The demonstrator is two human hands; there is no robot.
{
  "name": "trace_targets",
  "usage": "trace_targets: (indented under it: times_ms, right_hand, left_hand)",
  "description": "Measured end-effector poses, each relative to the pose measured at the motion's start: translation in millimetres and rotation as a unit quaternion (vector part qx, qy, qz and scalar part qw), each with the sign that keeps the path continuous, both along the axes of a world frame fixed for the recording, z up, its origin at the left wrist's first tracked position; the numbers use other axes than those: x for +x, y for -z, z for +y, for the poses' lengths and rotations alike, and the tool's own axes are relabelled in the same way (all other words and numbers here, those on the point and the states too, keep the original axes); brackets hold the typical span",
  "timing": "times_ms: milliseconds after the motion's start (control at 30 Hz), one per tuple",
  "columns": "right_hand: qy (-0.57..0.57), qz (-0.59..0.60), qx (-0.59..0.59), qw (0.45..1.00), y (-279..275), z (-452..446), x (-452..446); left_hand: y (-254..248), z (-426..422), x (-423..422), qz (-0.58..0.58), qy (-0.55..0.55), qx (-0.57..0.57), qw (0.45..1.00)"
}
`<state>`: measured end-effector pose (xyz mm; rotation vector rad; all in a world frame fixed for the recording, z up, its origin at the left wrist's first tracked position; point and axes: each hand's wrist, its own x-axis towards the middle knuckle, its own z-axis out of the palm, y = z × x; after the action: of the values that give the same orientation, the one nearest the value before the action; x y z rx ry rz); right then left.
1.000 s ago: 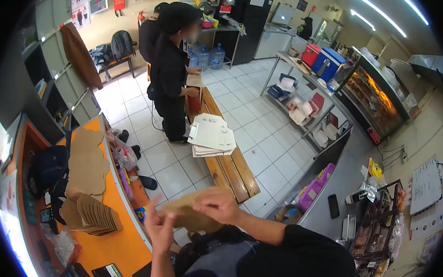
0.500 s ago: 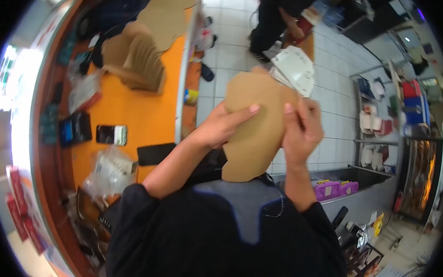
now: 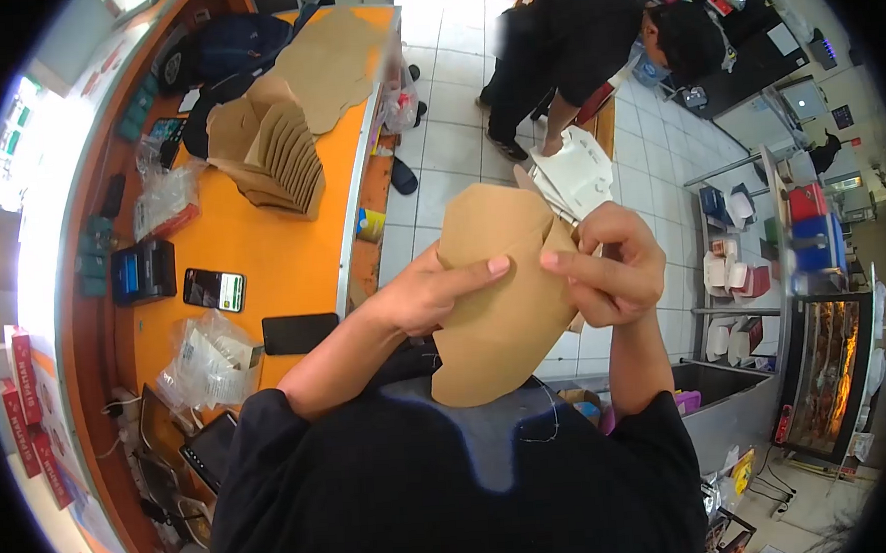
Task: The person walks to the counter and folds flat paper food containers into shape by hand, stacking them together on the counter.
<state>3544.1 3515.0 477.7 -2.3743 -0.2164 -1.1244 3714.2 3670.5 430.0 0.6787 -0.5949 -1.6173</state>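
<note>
A brown cardboard box blank with rounded, notched edges is held up in front of my chest. My left hand grips its left side, thumb flat on the face and fingers behind. On the right edge my right hand pinches a folded flap between thumb and fingers. Behind the blank's upper right, white printed carton blanks show; a co-worker's hand touches them. A nested stack of folded brown cartons stands on the orange table to the left.
The orange table holds a lit phone, a black flat device, a plastic bag and flat brown blanks. A co-worker bends over ahead. Shelves and a glass-fronted cabinet stand right.
The blank has moved slightly down and left. My right fingers have bent inward, and its right flap now stands folded. The co-worker has leaned farther into view, reaching toward the white blanks.
</note>
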Motion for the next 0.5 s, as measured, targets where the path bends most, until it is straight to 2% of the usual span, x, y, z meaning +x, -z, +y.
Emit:
trace_targets:
  times_ms: [200,333,400,467,500]
  right_hand:
    - [-0.073,-0.022,-0.008,0.997,-28,-12,7]
    - [-0.097,0.061,0.012,0.993,-48,-14,9]
    - [-0.128,0.124,0.051,0.983,-53,-23,6]
    - [-0.156,0.169,0.100,0.968,-47,-35,3]
    - [-0.142,0.200,0.217,0.945,-47,-31,3]
  left_hand:
    - [-16,-7,1,-0.015,-0.004,-0.053,0.998]
    - [-24,-9,6,-0.029,-0.007,-0.032,0.999]
    - [-32,-8,9,-0.031,-0.017,0.006,0.999]
    - [-32,-9,11,-0.057,-0.018,-0.025,0.998]
    - [-31,-9,12,-0.069,-0.017,-0.039,0.997]
